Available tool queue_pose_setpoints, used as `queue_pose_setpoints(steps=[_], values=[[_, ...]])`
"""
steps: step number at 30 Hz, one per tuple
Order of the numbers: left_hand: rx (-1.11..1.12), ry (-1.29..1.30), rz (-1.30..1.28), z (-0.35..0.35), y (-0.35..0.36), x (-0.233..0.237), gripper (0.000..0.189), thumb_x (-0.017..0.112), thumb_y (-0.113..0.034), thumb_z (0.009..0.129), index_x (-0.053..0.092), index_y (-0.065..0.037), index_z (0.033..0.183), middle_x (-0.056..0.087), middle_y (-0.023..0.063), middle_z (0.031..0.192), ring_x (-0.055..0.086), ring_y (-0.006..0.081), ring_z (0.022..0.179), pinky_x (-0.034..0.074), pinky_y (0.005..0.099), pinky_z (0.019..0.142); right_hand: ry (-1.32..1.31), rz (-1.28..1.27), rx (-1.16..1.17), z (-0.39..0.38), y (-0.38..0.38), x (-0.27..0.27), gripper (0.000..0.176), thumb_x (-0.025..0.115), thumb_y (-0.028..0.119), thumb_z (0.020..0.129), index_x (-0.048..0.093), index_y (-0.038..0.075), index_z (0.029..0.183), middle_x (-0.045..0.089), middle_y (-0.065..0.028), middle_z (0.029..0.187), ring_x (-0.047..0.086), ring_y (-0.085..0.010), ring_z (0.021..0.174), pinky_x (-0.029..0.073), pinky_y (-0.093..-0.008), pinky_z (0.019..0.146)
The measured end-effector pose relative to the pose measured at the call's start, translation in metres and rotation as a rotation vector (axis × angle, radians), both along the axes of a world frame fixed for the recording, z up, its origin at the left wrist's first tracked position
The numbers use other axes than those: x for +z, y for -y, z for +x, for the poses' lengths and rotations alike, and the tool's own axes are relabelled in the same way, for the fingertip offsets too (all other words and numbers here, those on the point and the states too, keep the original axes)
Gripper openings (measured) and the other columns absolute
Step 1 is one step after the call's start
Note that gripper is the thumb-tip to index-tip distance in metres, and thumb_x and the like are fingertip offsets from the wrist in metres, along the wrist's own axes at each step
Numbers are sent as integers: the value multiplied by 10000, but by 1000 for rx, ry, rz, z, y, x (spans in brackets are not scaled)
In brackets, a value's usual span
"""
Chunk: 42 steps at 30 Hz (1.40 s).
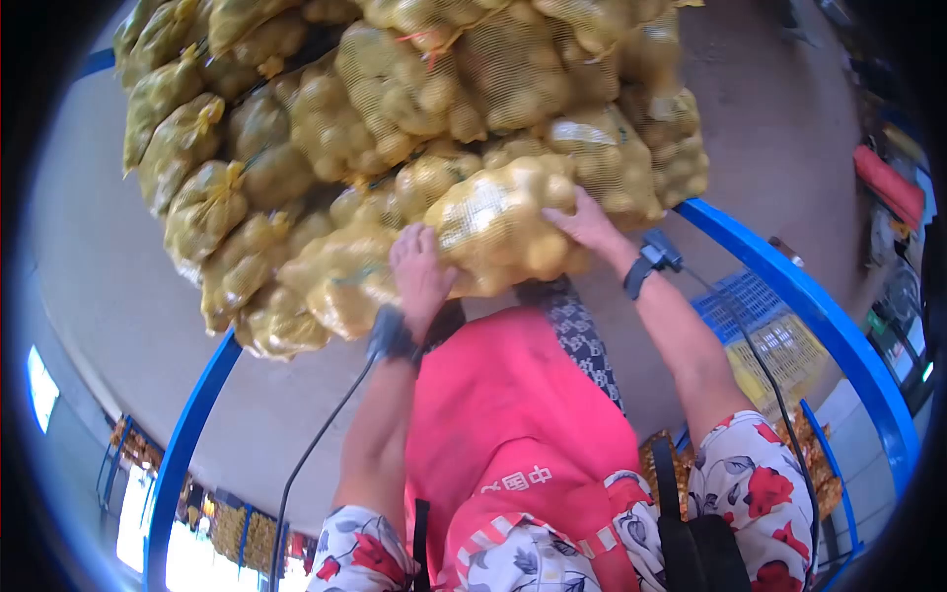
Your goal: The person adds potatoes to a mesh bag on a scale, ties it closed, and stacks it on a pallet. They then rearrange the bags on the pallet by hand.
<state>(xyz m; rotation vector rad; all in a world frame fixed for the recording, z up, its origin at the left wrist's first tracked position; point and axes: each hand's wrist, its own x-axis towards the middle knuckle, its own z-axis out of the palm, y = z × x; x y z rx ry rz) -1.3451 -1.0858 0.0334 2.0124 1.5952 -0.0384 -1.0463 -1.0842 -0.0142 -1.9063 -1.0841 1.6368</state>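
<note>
Since the net bag (508, 217) looks floppy, we likely brace both ends. Left hand (422, 276) and right hand (592, 225) lie against it, fingers (411, 242) part-spread (firm hold? we cannot tell).

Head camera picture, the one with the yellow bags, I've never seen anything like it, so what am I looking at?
There's no robot here: a person wears the camera on their head, so you look down past their pink apron. Ahead is a pile of yellow mesh bags full of round produce. The left hand and right hand are at opposite ends of a front bag; I can't tell whether it's lifted. A small wired device is strapped at each wrist. Blue bars on either side look curved, probably because of the wide lens.
</note>
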Motion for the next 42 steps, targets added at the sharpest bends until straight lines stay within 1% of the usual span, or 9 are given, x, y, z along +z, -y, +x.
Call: queue_pose_setpoints(steps=[6,23,28,32,34,35,36,38,42], values=[[-69,-114,-123,42,-11,23,1033,801,-441,553,309,-103,1397,174,230,1473,294,389,1297,208,583,1017,388,-87,128,-9,7,-4,759,548,568,822,356,39,1332,517,-229,1221,479,-390,1149,387,-447,955],[114,-74,-57,79,-2,1,1109,798,-559,482,288,-227,1409,178,241,1463,272,403,1313,183,630,1018,378,31,279,44,-28,-33,469,617,321,845,507,-32,1132,607,-238,1057,580,-356,993,434,-397,861],[486,295,155,65,45,15,889,810,-339,579,372,-50,1297,356,209,1318,329,388,1235,269,499,1028,384,47,309,33,-25,-38,433,610,270,856,503,-45,1134,603,-243,1065,577,-364,995,431,-398,866],[1123,196,15,67,77,1,491,814,-242,632,518,-4,941,539,142,1023,521,265,915,432,382,802,81,84,304,19,-24,-21,415,568,238,888,500,-33,1195,574,-192,1132,557,-310,1012,451,-366,860],[1566,1001,-350,67,72,-18,338,795,-243,717,586,-71,919,598,43,786,560,177,628,473,296,551,238,117,370,21,-27,-32,397,562,244,886,521,-16,1183,599,-197,1090,561,-310,991,431,-386,875],[1658,923,-675,58,72,-28,388,783,-230,735,589,-65,1028,625,62,913,611,177,755,502,311,583,144,-80,205,8,-42,4,423,575,272,879,518,-13,1185,609,-195,1078,560,-301,1019,421,-380,893],[1682,1252,-465,70,68,-41,497,784,-242,734,557,-68,1141,622,68,1028,624,201,874,531,337,646,100,32,178,18,-34,-27,536,656,313,812,487,-48,1171,603,-223,1086,569,-331,1036,427,-386,905],[1700,1091,-433,72,64,-63,587,765,-293,752,493,-101,1235,561,68,1188,572,244,1043,532,426,800,44,-32,100,26,-18,-72,557,656,331,811,473,-46,1178,589,-234,1111,555,-340,1071,412,-380,932],[1835,1090,-452,69,55,-38,598,748,-267,776,485,-2,1243,568,75,1163,577,212,969,522,387,749,142,-5,220,18,-31,-20,506,612,353,824,506,-41,1124,591,-256,1077,560,-379,1032,426,-412,903]])
